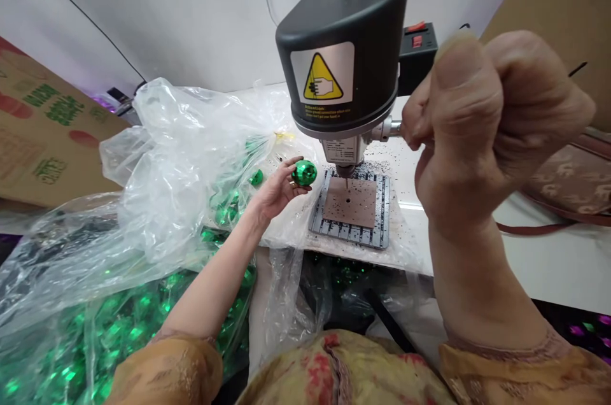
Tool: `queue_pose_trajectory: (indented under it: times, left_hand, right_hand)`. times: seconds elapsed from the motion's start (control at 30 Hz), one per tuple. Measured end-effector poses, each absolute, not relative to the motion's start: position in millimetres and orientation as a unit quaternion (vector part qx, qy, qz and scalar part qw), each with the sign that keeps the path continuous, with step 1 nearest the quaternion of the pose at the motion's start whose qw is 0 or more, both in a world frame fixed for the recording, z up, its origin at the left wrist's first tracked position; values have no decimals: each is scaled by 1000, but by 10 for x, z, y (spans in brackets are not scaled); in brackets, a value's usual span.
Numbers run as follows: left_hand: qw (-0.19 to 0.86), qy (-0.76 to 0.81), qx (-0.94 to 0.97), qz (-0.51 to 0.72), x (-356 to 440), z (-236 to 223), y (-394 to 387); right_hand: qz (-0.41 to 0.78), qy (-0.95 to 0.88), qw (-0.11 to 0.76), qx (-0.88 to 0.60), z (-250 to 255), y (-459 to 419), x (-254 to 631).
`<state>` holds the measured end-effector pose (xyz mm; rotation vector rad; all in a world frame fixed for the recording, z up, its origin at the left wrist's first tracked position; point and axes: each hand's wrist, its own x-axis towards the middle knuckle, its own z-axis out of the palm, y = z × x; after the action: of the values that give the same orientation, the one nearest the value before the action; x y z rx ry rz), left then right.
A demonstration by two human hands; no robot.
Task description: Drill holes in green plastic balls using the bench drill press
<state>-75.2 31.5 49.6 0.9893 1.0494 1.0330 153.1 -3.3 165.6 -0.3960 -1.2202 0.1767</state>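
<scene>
Between the fingers of my left hand (279,188) is a shiny green faceted ball (304,173), held just left of the drill bit. A small bench drill press (344,42) with a yellow warning label stands in front of me. My right hand (477,112) is closed in a fist at its right side, around the feed handle (394,128), whose grip end is hidden by the fingers. Under the bit lies a brown square board (353,204) with a hole in it, on a slotted metal base (382,233). Dark shavings are scattered around the base.
A clear plastic bag (167,156) with green balls (229,207) spreads over the table's left. Another bag of many green balls (128,322) sits lower left. Cardboard boxes (42,131) flank both sides. A patterned brown bag (573,176) with a strap lies at right.
</scene>
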Motion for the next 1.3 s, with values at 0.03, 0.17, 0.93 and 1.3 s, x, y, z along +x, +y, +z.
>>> queue_pose_trajectory:
  times: [0.03, 0.17, 0.93, 1.3]
  left_hand:
    - [634, 448, 436, 455, -679, 483, 243]
    - [574, 451, 518, 446, -441, 333, 86]
    - [390, 450, 667, 448, -61, -122, 29]
    - [372, 449, 648, 489, 56, -142, -57]
  right_hand:
    - [88, -565, 798, -188, 1655, -35, 1530]
    - [96, -565, 798, -188, 1644, -55, 1535]
    - [93, -561, 792, -223, 1652, -110, 1523]
    - [85, -567, 786, -232, 1615, -118, 1536]
